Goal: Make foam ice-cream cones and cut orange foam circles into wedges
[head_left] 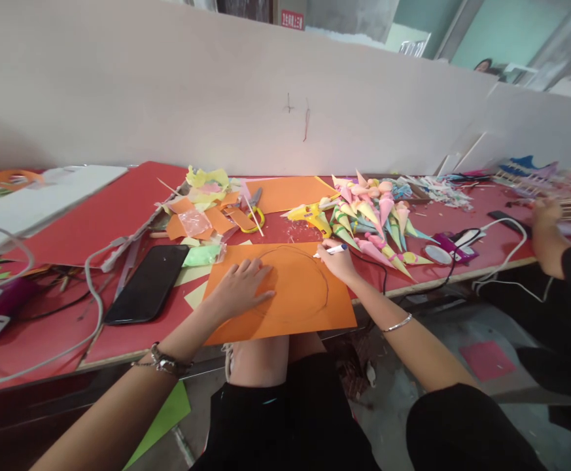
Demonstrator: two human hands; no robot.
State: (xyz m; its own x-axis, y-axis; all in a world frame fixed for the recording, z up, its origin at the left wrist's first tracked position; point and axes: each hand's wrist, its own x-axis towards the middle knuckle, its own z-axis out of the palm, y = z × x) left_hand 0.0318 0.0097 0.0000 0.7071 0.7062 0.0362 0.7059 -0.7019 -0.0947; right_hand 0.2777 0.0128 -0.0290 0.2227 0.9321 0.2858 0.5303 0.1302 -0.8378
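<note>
A sheet of orange paper (285, 307) lies on the red table (118, 209) in front of me, with a dark curved line drawn across it. My left hand (243, 284) lies flat on the sheet's left part, fingers spread. My right hand (337, 260) is closed on a white marker (331, 250), whose tip touches the top right of the curve.
A black phone (148, 282) lies left of the sheet. Behind it are paper scraps, yellow-handled scissors (254, 216), a yellow glue gun (312, 214) and a heap of several coloured paper cones (378, 216). Cables cross the table. Another person's hands (547, 219) work at the far right.
</note>
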